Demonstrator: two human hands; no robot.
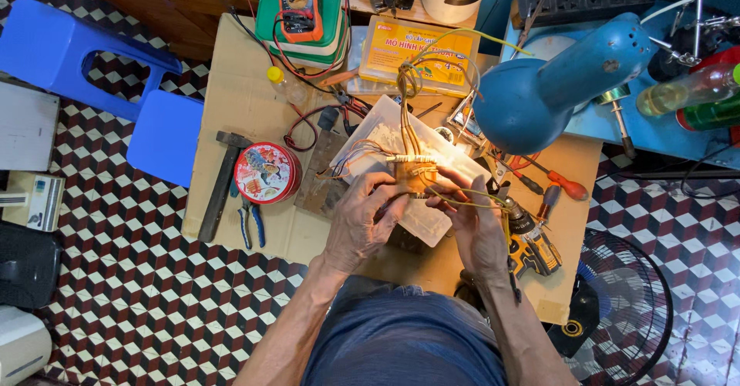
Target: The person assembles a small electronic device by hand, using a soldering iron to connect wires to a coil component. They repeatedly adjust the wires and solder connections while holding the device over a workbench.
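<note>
Both my hands meet over a small brownish circuit board with a bundle of yellow and coloured wires rising from it. My left hand grips the board's near left side, fingers curled around it. My right hand pinches the right side of the board and its wires. Under them lies a translucent white plastic box on a sheet of brown cardboard.
A blue desk lamp hangs over the right. A round red tin, hammer, blue-handled pliers, a yellow cordless drill, screwdrivers, an orange multimeter, a yellow box, blue stools and a fan surround me.
</note>
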